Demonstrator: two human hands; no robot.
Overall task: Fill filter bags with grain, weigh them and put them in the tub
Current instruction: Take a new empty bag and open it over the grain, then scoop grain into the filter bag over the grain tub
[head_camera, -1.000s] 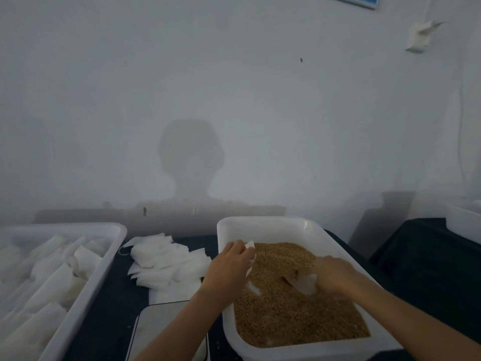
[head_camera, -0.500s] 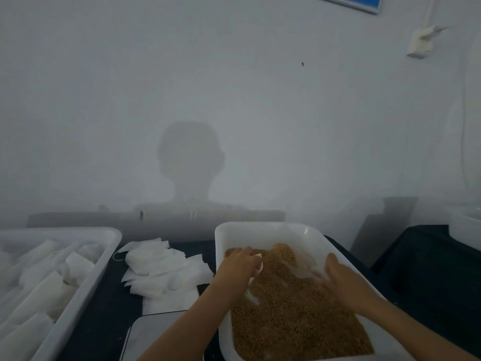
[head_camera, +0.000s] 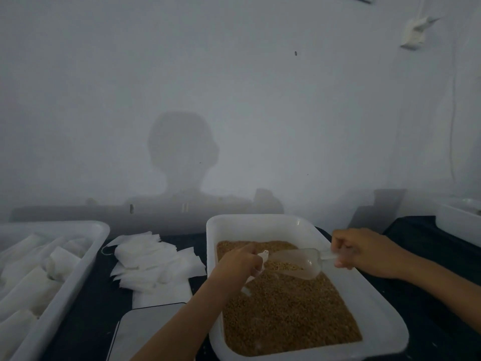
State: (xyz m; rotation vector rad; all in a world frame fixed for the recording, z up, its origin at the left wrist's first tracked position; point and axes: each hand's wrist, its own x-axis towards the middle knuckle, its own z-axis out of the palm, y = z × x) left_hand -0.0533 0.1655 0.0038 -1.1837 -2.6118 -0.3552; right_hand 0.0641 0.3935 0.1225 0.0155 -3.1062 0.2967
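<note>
A white tray (head_camera: 385,332) in front of me holds brown grain (head_camera: 286,313). My right hand (head_camera: 364,252) grips the handle of a clear plastic scoop (head_camera: 299,263) that carries some grain and hangs above the tray. Its open end points left at a small white filter bag (head_camera: 263,259), which my left hand (head_camera: 239,265) pinches just over the grain. A stack of flat filter bags (head_camera: 153,261) lies on the dark table left of the tray. At the far left a white tub (head_camera: 88,259) holds several filled bags. A scale (head_camera: 145,332) sits at the front, partly under my left forearm.
A white wall stands close behind the table. Another white container (head_camera: 458,220) sits on the dark surface at the far right. The table (head_camera: 86,319) shows as dark strips between the tub, the scale and the tray.
My right hand has lifted the scoop out of the grain, loaded, and turned its open end toward the bag. My left hand has stayed over the tray's left side with the bag.
</note>
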